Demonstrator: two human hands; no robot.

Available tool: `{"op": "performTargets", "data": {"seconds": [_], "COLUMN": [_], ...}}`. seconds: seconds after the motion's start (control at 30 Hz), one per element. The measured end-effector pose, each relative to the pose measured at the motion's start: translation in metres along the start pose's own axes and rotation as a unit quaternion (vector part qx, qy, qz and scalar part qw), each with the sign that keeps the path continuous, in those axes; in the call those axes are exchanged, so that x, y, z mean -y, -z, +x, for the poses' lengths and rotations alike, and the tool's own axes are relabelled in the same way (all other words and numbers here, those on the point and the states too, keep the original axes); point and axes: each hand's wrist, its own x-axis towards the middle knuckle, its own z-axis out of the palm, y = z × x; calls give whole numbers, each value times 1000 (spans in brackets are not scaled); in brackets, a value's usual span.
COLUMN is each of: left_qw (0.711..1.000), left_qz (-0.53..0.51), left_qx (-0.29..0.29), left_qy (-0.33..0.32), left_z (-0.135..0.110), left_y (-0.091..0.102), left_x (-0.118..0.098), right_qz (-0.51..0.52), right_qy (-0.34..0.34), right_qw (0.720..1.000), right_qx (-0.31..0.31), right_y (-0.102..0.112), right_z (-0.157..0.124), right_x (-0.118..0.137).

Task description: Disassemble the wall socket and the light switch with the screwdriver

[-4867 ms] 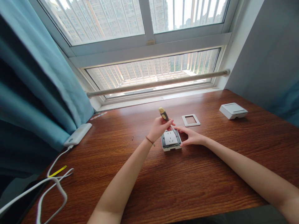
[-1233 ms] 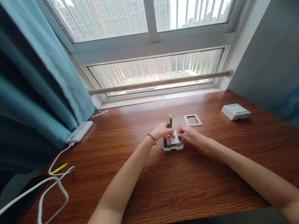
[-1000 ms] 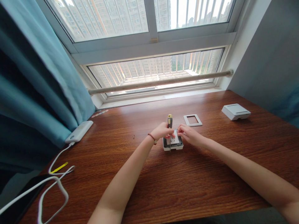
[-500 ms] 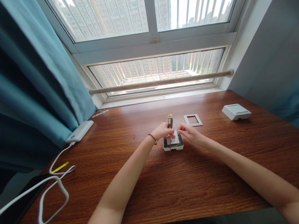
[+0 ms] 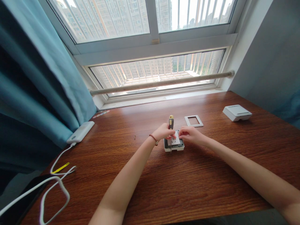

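One table point(image 5: 187, 181), 1 window point(image 5: 112, 18) behind, 1 blue curtain point(image 5: 58, 78) on the L. Next size down?

2 forearms, mine, slanting in from L & R btm & meeting mid-table. 2 hands on the ends.

Mid-size stuff?

1 white device point(image 5: 81, 132) far L w/ a looped white cable point(image 5: 57, 178), 1 white box point(image 5: 237, 112) far R, 1 socket unit point(image 5: 176, 142) mid-table, face up, btwn my hands. 1 flat frame point(image 5: 196, 125) just beyond my R hand.

And the fingers?

L hand point(image 5: 164, 132): wrapped round 1 screwdriver point(image 5: 171, 122), handle up, shaft down by the socket unit's near edge. R hand point(image 5: 191, 134): fingers bent, tips by its R side; can't tell if they're pinching anything.

Smallest?

1 yellow strip point(image 5: 61, 167) by the cable, 1 bracelet point(image 5: 154, 138) on my L wrist, 1 tiny screw point(image 5: 134, 137) lying L of it.
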Motion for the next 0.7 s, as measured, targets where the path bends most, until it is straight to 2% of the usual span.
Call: {"op": "performTargets", "data": {"seconds": [0.3, 0.47, 0.7], "left_qw": [1000, 1000, 997], "left_qz": [-2, -16, -71], "left_qx": [5, 11, 19], "left_qy": [-7, -8, 0], "left_z": [-1, -1, 2], "left_y": [-1, -2, 0], "left_x": [-1, 0, 5], "right_qz": [-39, -51, -36], "right_qy": [-3, -24, -24], "right_qw": [999, 998, 999], "right_qx": [-16, -41, 21], "right_y": [-6, 0, 5], "right_z": [-1, 3, 2], "right_x": [-2, 1, 5]}}
